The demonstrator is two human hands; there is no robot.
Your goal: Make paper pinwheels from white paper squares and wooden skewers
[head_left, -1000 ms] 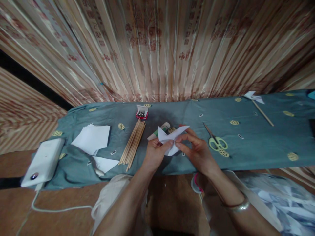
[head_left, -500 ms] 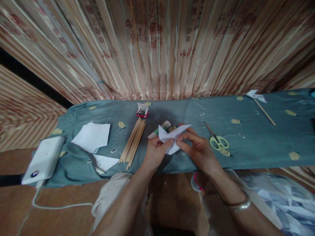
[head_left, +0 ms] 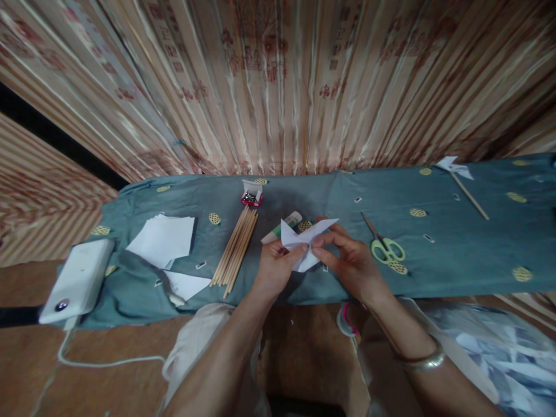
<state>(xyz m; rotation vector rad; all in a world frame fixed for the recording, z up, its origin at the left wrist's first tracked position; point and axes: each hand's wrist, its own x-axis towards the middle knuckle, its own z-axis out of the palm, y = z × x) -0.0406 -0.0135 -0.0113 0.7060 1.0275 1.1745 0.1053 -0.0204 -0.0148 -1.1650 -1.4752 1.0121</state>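
Observation:
A folded white paper shape with pointed flaps is held above the teal cloth. My left hand pinches its centre from the left with thumb and fingers closed. From the right, my right hand pinches the same centre, fingers curled over the paper. A glue stick lies just behind the paper. A bundle of wooden sticks lies to the left of my hands.
Yellow-handled scissors lie right of my hands. A small red box of pins sits behind the sticks. White paper squares and a white power bank with its cable are at the left. A finished paper pinwheel lies far right.
Both hands keep pinching the paper's centre; the view has shifted slightly. The right fingers have tightened a little on the fold.

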